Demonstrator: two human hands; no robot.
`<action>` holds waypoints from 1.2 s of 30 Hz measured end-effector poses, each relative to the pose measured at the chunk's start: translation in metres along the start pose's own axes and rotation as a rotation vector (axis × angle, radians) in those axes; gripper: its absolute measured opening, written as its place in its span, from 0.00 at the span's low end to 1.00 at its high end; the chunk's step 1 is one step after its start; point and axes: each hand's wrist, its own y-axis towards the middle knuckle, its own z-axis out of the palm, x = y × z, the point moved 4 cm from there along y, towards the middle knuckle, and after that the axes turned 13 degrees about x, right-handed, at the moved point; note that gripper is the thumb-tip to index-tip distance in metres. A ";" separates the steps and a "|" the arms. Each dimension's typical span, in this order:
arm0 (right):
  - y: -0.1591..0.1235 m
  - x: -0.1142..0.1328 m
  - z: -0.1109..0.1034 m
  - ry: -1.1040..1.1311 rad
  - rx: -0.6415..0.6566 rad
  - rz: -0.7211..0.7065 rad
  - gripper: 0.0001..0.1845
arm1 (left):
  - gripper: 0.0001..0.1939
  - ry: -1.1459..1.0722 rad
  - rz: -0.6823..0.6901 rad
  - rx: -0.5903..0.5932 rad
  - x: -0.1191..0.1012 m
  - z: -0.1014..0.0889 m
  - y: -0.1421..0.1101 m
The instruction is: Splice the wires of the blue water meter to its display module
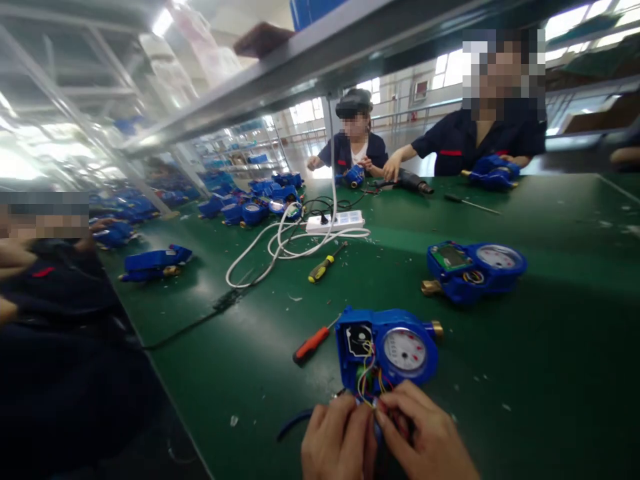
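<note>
Just in front of me lies a blue water meter [405, 350] with a round white dial, its square housing open so that thin wires [367, 373] in several colours show. At the housing's near edge, my left hand [340, 437] is closed with bent fingers on the wires. My right hand [425, 433] pinches at the same spot, thumb and forefinger on the wire ends. The fingertips of both hands nearly meet. What exactly sits between them is partly hidden. A dark blue cable [295, 423] sticks out left of my left hand.
Left of the meter lies an orange screwdriver [313, 345]; farther off are a yellow screwdriver [321, 269] and a white power strip [335, 221] with looped cord. Another open meter [475, 267] stands at right. Co-workers sit across and at left, one beside a heat gun [413, 180].
</note>
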 end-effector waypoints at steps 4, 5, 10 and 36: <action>-0.001 0.012 -0.006 0.046 0.000 0.118 0.08 | 0.06 -0.159 0.039 0.149 0.005 -0.002 0.006; -0.001 0.014 -0.007 0.054 -0.001 0.131 0.08 | 0.05 -0.232 0.014 0.201 0.008 -0.001 0.007; -0.004 0.017 -0.008 0.092 0.006 0.142 0.07 | 0.05 -0.495 -0.106 0.356 0.014 0.002 0.007; -0.005 0.022 -0.013 0.106 -0.016 0.145 0.07 | 0.10 -0.755 -0.353 0.439 0.019 0.006 0.008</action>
